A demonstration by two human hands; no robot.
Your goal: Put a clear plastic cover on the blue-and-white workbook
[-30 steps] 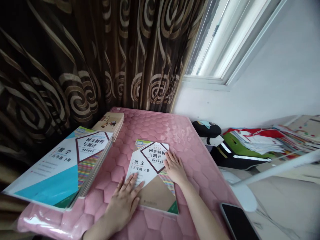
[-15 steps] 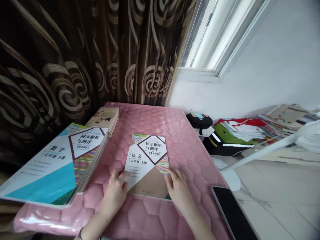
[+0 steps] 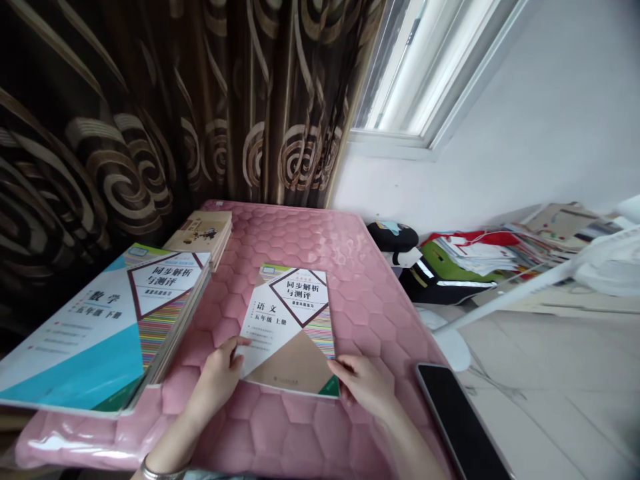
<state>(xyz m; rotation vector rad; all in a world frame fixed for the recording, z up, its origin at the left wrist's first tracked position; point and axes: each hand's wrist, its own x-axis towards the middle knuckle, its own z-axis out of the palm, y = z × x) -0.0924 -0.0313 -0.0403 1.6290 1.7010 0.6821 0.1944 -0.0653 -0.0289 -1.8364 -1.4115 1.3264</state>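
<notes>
A workbook [image 3: 291,320] with a white, tan and striped cover lies flat in the middle of a pink quilted table mat [image 3: 360,280]. My left hand [image 3: 220,373] grips the book's near left corner, thumb on the cover. My right hand [image 3: 363,383] holds the near right corner, fingers curled at the edge. Both forearms come in from the bottom of the view, and a bracelet shows on my left wrist.
A stack of larger books [image 3: 105,327] with a blue and white cover lies at the left, a smaller book pile [image 3: 203,233] behind it. A dark phone [image 3: 457,420] lies at the mat's right edge. A brown curtain [image 3: 150,100] hangs behind; cluttered papers and a bag [image 3: 490,257] sit right.
My hands have slid from flat on the cover down to the book's two near corners. The camera has shifted slightly, so everything sits a little lower left.
</notes>
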